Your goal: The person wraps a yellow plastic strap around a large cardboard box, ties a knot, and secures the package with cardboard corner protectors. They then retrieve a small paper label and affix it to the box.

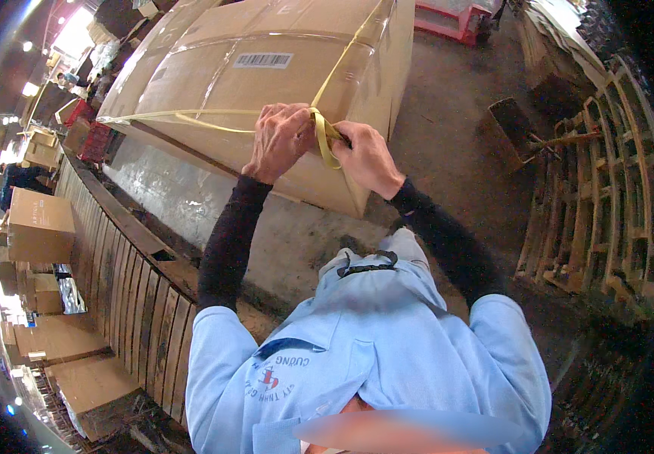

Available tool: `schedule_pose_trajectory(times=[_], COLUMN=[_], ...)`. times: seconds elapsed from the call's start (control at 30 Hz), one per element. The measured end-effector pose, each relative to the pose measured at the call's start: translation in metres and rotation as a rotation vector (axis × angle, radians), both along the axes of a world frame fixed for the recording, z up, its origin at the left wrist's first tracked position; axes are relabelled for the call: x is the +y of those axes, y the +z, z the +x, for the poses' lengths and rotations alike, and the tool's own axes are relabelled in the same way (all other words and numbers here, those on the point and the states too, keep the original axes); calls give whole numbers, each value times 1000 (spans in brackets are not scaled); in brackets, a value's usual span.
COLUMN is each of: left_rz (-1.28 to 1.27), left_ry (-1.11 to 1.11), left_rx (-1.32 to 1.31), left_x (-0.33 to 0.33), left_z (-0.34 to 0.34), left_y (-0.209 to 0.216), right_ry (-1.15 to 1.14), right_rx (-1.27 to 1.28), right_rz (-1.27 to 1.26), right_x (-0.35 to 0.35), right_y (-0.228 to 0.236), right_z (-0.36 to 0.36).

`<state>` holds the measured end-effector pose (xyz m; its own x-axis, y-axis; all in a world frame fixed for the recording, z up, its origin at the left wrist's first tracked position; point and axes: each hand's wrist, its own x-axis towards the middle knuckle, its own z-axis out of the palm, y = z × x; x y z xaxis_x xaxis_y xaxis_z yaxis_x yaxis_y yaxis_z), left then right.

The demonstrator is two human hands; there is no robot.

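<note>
A large taped cardboard box (pixel 319 49) stands in front of me, with a white barcode label (pixel 262 60) on its upper face. Yellow strapping (pixel 321 130) runs over the box and along its near edge, meeting in a loop at the near right corner. My left hand (pixel 280 140) is closed around the strap just left of the loop, its fingers curled. On the other side, my right hand (pixel 371 157) pinches the strap close to the corner; its fingertips are partly hidden behind the loop.
Wooden slatted decking (pixel 134 303) curves along the left, with cardboard boxes (pixel 39 227) beyond it. Wooden pallets (pixel 591 197) stand on edge at the right. A red metal frame (pixel 459 23) lies past the box. Another person (pixel 20 185) is at the far left.
</note>
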<state>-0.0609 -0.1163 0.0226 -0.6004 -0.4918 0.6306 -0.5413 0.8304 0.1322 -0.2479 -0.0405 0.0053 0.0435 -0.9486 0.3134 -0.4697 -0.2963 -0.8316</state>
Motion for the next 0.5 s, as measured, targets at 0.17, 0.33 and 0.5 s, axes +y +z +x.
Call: schedule_pose_trajectory(times=[0.17, 0.33, 0.5], left_rz=[-33, -61, -55], left_ry=[90, 180, 203], left_rx=[19, 22, -14], left_x=[5, 5, 2], left_z=[-6, -6, -2], left_y=[-5, -11, -9], right_ry=[-142, 307, 662], right_rx=[-843, -1617, -1932], right_rz=[-22, 219, 326], right_x=[8, -7, -21], right_y=[-10, -5, -16], right_z=[5, 5, 9])
